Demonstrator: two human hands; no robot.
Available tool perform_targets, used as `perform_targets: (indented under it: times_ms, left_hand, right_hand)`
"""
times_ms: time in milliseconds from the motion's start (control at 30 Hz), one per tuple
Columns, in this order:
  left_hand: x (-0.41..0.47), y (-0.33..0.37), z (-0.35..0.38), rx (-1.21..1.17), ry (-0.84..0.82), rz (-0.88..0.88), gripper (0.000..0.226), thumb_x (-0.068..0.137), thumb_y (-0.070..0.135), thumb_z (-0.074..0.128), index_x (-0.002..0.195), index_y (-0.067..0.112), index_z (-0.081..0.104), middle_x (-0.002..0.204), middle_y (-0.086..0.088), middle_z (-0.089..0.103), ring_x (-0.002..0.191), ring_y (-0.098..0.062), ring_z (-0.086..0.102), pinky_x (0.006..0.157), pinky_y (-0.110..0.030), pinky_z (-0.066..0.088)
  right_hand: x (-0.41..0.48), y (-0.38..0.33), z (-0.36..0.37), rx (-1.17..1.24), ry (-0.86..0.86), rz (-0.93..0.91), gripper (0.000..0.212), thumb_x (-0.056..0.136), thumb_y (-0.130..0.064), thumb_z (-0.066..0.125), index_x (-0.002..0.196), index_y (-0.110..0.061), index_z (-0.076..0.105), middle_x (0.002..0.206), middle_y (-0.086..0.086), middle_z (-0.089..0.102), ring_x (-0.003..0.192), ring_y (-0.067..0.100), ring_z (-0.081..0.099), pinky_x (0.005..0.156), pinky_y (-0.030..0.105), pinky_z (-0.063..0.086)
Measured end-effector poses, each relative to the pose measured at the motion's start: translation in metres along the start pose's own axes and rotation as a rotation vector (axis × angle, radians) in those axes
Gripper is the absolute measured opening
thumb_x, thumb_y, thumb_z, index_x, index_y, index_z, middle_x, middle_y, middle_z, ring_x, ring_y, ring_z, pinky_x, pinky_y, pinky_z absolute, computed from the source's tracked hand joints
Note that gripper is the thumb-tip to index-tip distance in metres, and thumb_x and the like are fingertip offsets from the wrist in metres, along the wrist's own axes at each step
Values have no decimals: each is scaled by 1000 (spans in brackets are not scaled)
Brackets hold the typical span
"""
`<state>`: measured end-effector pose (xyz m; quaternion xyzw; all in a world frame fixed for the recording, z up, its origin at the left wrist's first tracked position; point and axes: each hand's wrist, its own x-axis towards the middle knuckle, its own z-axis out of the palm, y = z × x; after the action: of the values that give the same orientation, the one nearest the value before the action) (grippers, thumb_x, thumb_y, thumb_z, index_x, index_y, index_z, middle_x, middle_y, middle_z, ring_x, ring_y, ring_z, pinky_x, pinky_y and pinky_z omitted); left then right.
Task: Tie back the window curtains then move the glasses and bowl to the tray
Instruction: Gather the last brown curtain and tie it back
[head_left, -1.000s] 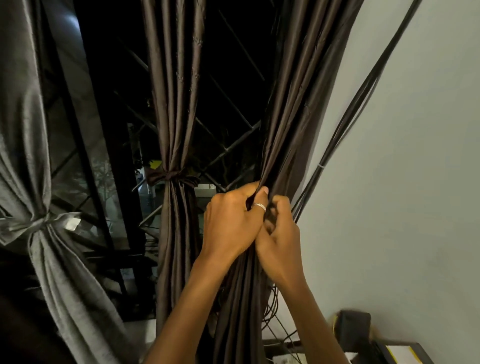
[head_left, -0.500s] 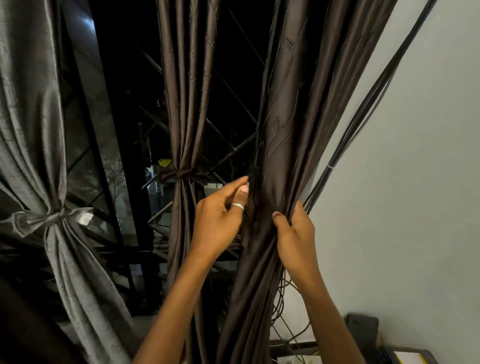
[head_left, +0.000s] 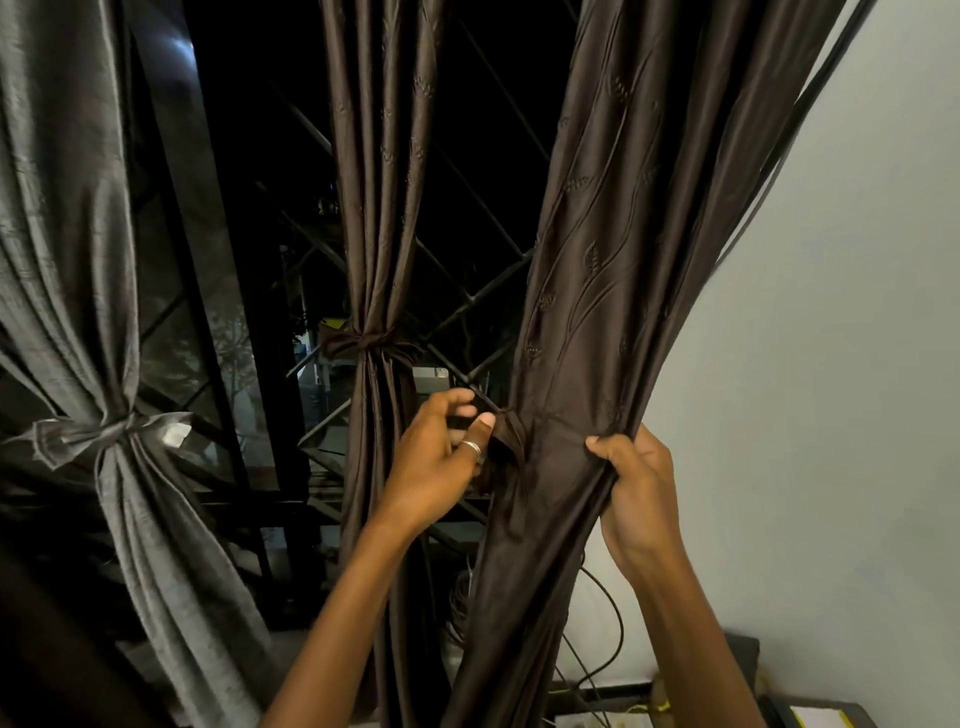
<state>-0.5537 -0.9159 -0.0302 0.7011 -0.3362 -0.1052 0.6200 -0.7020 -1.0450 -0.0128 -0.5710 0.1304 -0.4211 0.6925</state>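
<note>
A dark brown curtain (head_left: 597, 291) hangs at the right of the window, its cloth spread loose between my hands. My left hand (head_left: 439, 460), a ring on one finger, pinches a brown tie-back strap (head_left: 506, 441) at the curtain's left edge. My right hand (head_left: 636, 486) grips the curtain's right edge in a bunch. A second brown curtain (head_left: 379, 208) hangs in the middle, tied with a knotted strap (head_left: 366, 343). A grey curtain (head_left: 67, 234) at the left is tied with a grey bow (head_left: 111, 428). No glasses, bowl or tray are in view.
A dark window with a diagonal metal grille (head_left: 483, 291) lies behind the curtains. A white wall (head_left: 831, 364) fills the right side, with black cables (head_left: 810, 98) running along it. A dark box (head_left: 743, 660) and papers (head_left: 821, 717) sit at the bottom right.
My hands have parted: the right slid out to the curtain's right edge, the left moved to the strap at its left. The bunched cloth has spread wider.
</note>
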Motion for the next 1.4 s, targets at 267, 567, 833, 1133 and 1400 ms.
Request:
perform_targets:
  times_ms: [267, 567, 833, 1133, 1400]
  left_hand:
    - [-7, 1, 13, -48, 4, -55, 28, 90, 57, 63, 107, 35, 59, 94, 13, 72, 86, -8, 74, 87, -46, 61]
    - [-18, 30, 21, -158, -339, -85, 120, 58, 99, 51, 154, 30, 36, 142, 16, 57, 126, 8, 54, 110, -31, 46]
    - [-26, 48, 52, 150, -165, -24, 87, 51, 101, 56, 123, 53, 45, 107, 21, 64, 112, -8, 62, 97, -39, 55]
    - [-15, 36, 49, 177, -87, -67, 42, 83, 76, 39, 106, 47, 59, 105, 12, 61, 115, -4, 49, 87, -29, 47]
    - [-9, 37, 38, 176, -83, -92, 29, 85, 76, 32, 91, 63, 57, 94, 24, 58, 110, -6, 53, 83, -25, 43]
  right_hand:
    - [1, 6, 4, -37, -47, -20, 32, 80, -14, 55, 96, -29, 79, 99, 0, 77, 93, 16, 73, 77, 26, 59]
    - [-6, 16, 12, -221, -114, -109, 28, 89, -27, 55, 109, -33, 73, 103, 1, 76, 96, 18, 72, 78, 27, 59]
    - [-33, 48, 30, -492, -227, -74, 31, 95, 7, 60, 126, 4, 59, 108, -17, 61, 103, 0, 60, 95, 17, 46]
    - [-21, 39, 24, -554, -464, -246, 43, 86, -11, 61, 128, -19, 59, 118, -18, 68, 117, 1, 63, 91, 15, 52]
    - [-20, 33, 24, -514, -504, -239, 74, 83, -13, 72, 150, -20, 42, 147, -9, 53, 137, 8, 51, 110, 22, 44]
